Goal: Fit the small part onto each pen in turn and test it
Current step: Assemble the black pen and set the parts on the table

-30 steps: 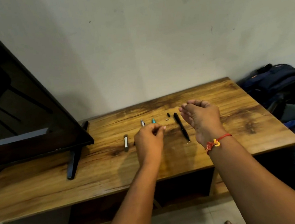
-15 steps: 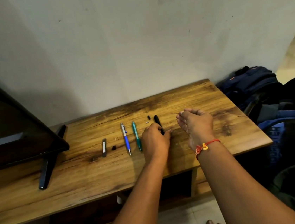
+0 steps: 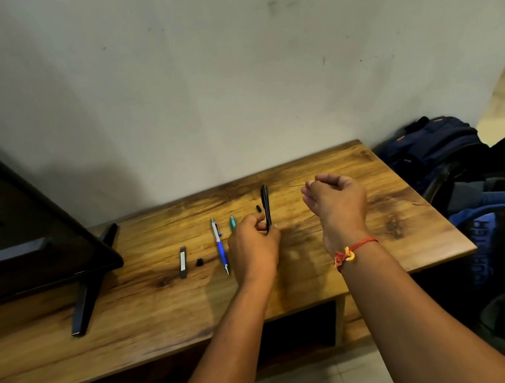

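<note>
My left hand [image 3: 254,247] pinches the lower end of a black pen [image 3: 266,204] and holds it lifted above the wooden table [image 3: 376,240], its far end pointing away from me. A blue and silver pen [image 3: 219,245] and a teal pen [image 3: 232,222] lie side by side just left of that hand. A small black part [image 3: 258,208] lies beside the black pen. My right hand [image 3: 336,205] hovers to the right with fingers curled; whether it holds anything small is hidden.
A black and white bar [image 3: 183,261] and a small black cap [image 3: 199,262] lie further left. A dark TV screen [image 3: 30,241] on a black foot [image 3: 84,301] fills the table's left end. Blue backpacks [image 3: 435,148] are piled right of the table.
My left hand moved from the left pens to the black pen, gripped it and lifted it off the table. The right hand stayed hovering. The camera turned right.
</note>
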